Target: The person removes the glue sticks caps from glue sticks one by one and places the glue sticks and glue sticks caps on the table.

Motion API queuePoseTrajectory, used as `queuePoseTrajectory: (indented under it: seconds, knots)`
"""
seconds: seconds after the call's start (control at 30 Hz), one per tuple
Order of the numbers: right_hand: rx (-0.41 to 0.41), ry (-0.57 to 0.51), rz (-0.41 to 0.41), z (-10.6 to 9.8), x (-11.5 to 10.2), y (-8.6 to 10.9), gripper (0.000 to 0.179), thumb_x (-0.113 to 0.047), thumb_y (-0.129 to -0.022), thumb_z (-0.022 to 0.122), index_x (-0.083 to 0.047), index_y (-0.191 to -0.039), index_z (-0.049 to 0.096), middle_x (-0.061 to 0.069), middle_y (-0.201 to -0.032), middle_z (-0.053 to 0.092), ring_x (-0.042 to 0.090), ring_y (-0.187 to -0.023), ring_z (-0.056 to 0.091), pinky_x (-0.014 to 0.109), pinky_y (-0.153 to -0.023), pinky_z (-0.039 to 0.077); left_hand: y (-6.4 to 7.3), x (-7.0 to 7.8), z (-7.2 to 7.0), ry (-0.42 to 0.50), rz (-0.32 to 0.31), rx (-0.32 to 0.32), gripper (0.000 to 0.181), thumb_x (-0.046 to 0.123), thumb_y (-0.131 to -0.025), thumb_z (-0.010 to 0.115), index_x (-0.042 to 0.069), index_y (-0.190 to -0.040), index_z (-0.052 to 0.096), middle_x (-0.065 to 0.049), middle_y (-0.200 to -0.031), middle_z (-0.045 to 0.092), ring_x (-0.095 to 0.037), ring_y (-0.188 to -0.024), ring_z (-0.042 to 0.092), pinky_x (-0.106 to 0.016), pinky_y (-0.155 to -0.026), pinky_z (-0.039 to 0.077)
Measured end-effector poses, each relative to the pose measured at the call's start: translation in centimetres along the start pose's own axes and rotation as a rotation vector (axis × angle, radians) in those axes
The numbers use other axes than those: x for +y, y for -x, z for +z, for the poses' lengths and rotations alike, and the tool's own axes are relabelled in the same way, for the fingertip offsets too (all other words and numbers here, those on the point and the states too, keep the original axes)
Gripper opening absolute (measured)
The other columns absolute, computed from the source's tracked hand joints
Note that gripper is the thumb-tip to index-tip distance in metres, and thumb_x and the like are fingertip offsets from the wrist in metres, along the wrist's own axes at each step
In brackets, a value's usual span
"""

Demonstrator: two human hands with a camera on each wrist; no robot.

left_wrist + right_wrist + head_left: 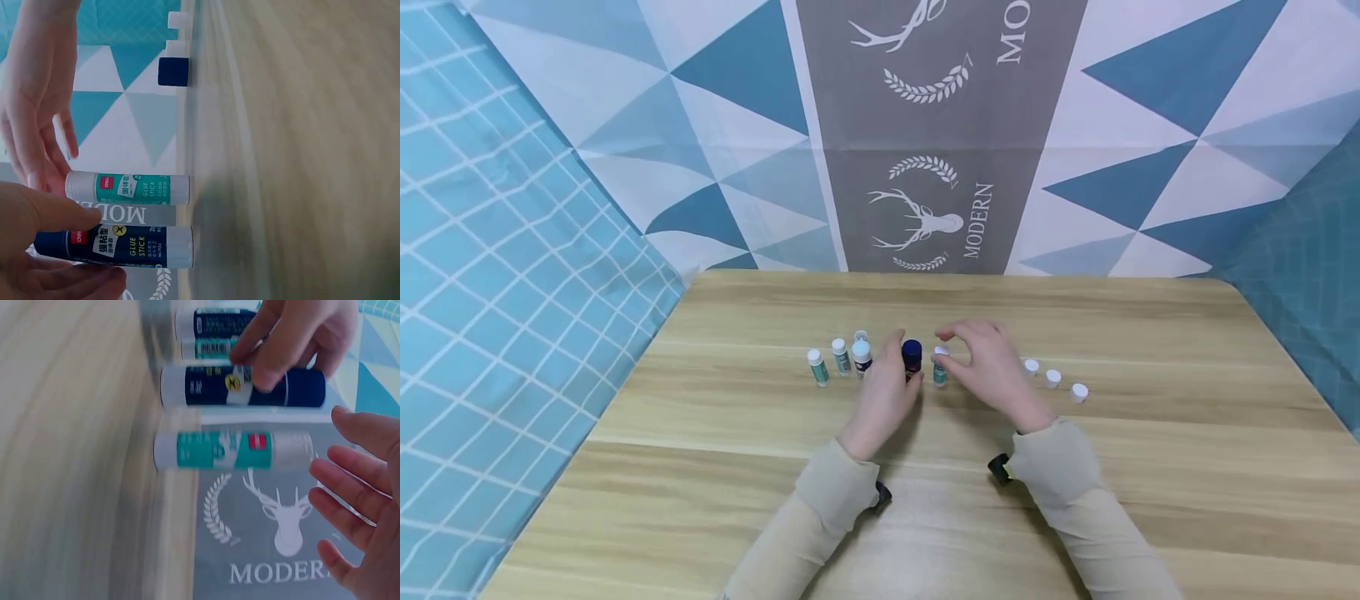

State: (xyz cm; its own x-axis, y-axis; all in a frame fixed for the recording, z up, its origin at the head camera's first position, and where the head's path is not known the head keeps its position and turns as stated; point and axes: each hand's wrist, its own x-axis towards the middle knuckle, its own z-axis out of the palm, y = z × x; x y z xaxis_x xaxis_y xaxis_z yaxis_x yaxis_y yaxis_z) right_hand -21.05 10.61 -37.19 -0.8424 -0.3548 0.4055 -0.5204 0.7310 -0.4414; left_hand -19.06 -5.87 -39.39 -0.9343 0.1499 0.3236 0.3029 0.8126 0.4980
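My left hand (887, 392) pinches an upright navy glue stick (150, 245) with a dark blue cap between thumb and fingers. Its white base meets the tabletop in the right wrist view. Just right of it stands a green-labelled glue stick (219, 450) with a pale top. Around that top, but apart from it in the right wrist view, the fingers of my right hand (988, 367) are spread. Left of my left hand are more glue sticks: two green-labelled ones (817, 367) (841, 357) and a navy-labelled one (862, 357); another top (861, 336) shows behind.
On the wooden table (700, 492), small white caps (1054, 378) stand in a row to the right of my right hand. A navy cap (173, 72) also shows in the left wrist view. Patterned cloth (737, 142) hangs behind the table's far edge.
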Motion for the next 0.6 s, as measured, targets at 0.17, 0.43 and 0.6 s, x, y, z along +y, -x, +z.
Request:
queuePoseTrajectory:
  seconds: [0.17,0.43,0.6]
  knots:
    - [0.003,-0.029,-0.012,1.1,-0.8,-0.4,0.034,-0.030,-0.080,0.068,-0.011,-0.109,0.063,0.004,-0.107,0.065,0.024,-0.106,0.055,0.045,-0.101,0.028,0.1,-0.3,0.5,0.005,0.002,0.062,0.045,0.009,-0.080,0.067,-0.007,-0.117,0.047,-0.021,-0.104,0.062,-0.031,-0.091,0.063,-0.037,-0.077,0.052]
    - [-0.011,-0.037,-0.041,2.1,-1.0,-0.8,0.036,-0.032,-0.079,0.070,-0.011,-0.108,0.064,0.001,-0.099,0.068,0.021,-0.098,0.058,0.041,-0.103,0.026,0.1,-0.5,0.6,-0.040,0.042,0.100,0.019,0.008,-0.076,0.068,-0.001,-0.088,0.055,-0.012,-0.079,0.061,-0.026,-0.071,0.063,-0.036,-0.060,0.052]
    - [-0.017,-0.017,-0.048,2.2,-1.0,-1.0,0.037,-0.033,-0.078,0.070,-0.011,-0.108,0.064,0.001,-0.096,0.068,0.021,-0.096,0.059,0.040,-0.104,0.026,-0.1,-0.5,0.7,-0.066,0.054,0.082,0.016,0.008,-0.078,0.066,0.000,-0.086,0.055,-0.011,-0.078,0.061,-0.023,-0.069,0.062,-0.034,-0.059,0.052]
